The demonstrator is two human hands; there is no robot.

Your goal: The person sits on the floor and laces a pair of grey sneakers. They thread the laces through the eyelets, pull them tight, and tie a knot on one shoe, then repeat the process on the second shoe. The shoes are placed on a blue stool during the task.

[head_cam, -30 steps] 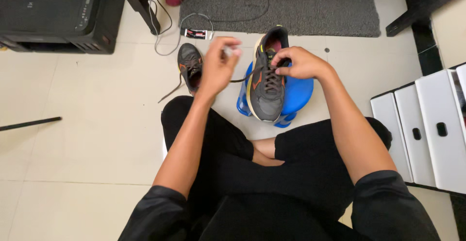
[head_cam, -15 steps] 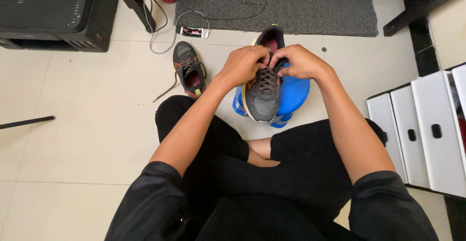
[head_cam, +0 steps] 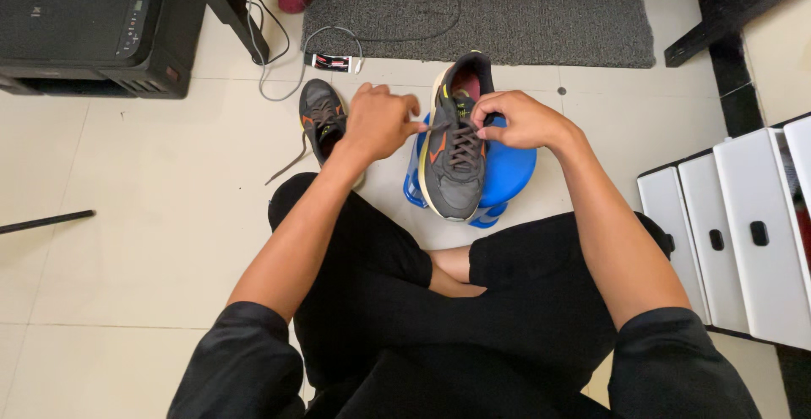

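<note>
The grey sneaker sits on a blue stool; left hand pinches a soft, limp lace end, right hand apparently pinches laces near the tongue; grip near the eyelets

The left hand has drawn the lace leftward, off the shoe.

A small flat rectangular packet in red, black and white lies on the pale floor tiles at the near edge of the grey mat, beside a white cable; it may be a label or a small device. No signs or lit screens show.
</note>
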